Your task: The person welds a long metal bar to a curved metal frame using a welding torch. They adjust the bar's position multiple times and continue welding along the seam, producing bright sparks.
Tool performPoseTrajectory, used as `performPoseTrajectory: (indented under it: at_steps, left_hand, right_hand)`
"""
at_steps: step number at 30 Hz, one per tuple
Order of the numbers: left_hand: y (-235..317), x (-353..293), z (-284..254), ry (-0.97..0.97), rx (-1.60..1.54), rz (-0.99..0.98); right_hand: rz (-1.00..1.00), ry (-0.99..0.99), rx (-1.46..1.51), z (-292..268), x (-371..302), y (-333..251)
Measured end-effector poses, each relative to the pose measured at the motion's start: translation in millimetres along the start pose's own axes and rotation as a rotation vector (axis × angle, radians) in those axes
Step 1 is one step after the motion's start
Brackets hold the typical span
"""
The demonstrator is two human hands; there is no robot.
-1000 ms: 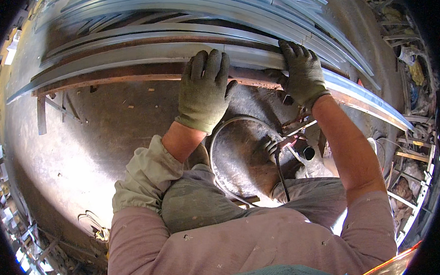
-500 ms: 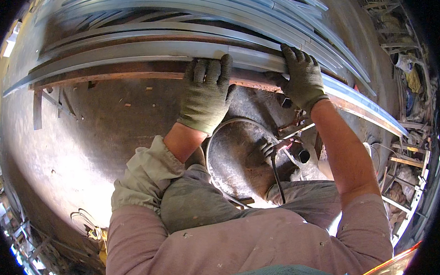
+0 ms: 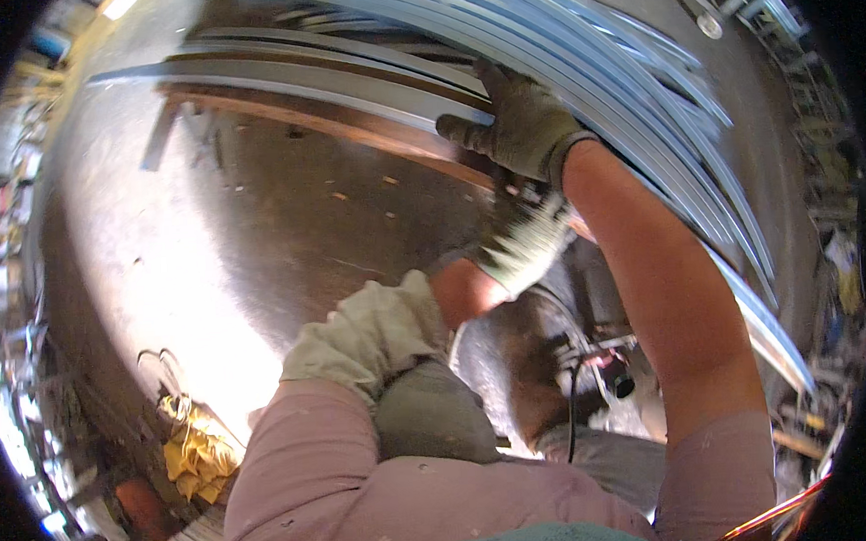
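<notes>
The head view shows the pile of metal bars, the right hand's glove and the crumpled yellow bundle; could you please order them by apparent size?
1. Pile of metal bars
2. Right hand's glove
3. Yellow bundle

Nearness may enlarge the glove.

Clock read from view's middle. Near bar (image 3: 345, 86) along top of beam (image 3: 347, 130), running from 10 o'clock toward 1; beam's leg (image 3: 160, 136) at 10. Long-bar stack (image 3: 632, 138) beyond, sweeping 12 to 3. Right hand (image 3: 523, 122) at 1, over near bar. Left hand (image 3: 531, 234) between 2 and 3, just below right wrist, near beam; contact unclear. Short tube (image 3: 618, 378) at 4. Cloth (image 3: 200, 459) at 8, left of person's left sleeve (image 3: 300, 434).
</notes>
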State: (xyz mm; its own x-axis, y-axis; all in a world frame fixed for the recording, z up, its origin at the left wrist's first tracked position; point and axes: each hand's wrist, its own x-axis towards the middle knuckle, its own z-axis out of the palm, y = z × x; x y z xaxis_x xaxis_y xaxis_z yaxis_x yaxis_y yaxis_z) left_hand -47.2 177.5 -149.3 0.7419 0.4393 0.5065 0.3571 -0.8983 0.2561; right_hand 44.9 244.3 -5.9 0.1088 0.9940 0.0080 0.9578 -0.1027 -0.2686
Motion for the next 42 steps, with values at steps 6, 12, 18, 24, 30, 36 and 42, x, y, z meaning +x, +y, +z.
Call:
performPoseTrajectory:
  at_steps: [6,12,18,24,30,36,42]
  left_hand:
    - [5,-8,14,-0.094,-0.370,-0.112]
    - [2,-16,20,-0.128,-0.580,-0.204]
    - [2,-22,13,-0.135,-0.488,-0.167]
    - [-8,-32,12,-0.256,-0.470,-0.232]
    - [0,6,-22,0.005,0.052,0.021]
    - [-3,9,-31,-0.021,0.032,0.059]
    - [-9,5,-31,-0.103,0.131,0.052]
  right_hand:
    - [0.093,-0.272,-0.070,25,42,-48]
    - [0.091,-0.178,-0.126,37,38,-54]
    - [0.115,-0.162,-0.078,36,39,-48]
    - [-0.010,-0.168,0.100,32,38,-33]
    - [0.019,0.332,-0.088,-16,-83,94]
    - [0.320,0.072,-0.135,-25,-179,163]
    - [0.388,0.055,-0.208,-7,-185,166]
